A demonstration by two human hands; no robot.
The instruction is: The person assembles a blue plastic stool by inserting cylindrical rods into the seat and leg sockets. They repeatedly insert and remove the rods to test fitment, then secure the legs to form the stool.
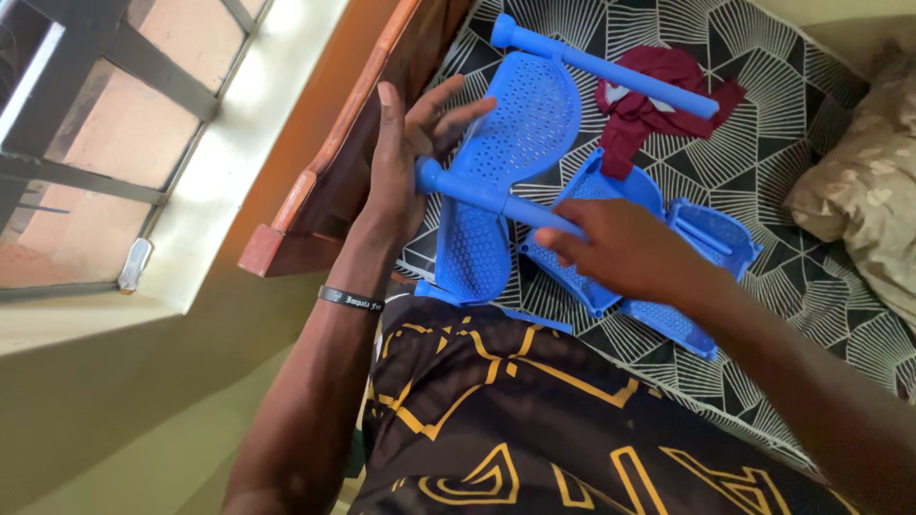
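A blue perforated plastic shelf panel (515, 143) lies tilted on a black-and-white patterned bed sheet (763, 114). My left hand (405, 143) rests against the panel's left edge with its fingers spread. My right hand (620, 248) grips a blue plastic rod (477, 191) that crosses the panel and ends in a round knob near my left palm. A second blue rod (611, 69) juts from the panel's top end. More blue perforated pieces (668, 277) lie under and beside my right hand.
A dark red cloth (649, 105) lies on the sheet behind the second rod. A camouflage-pattern pillow (859, 181) sits at the right. A wooden bed frame (324, 181) runs along the left, beside a barred window (95, 124).
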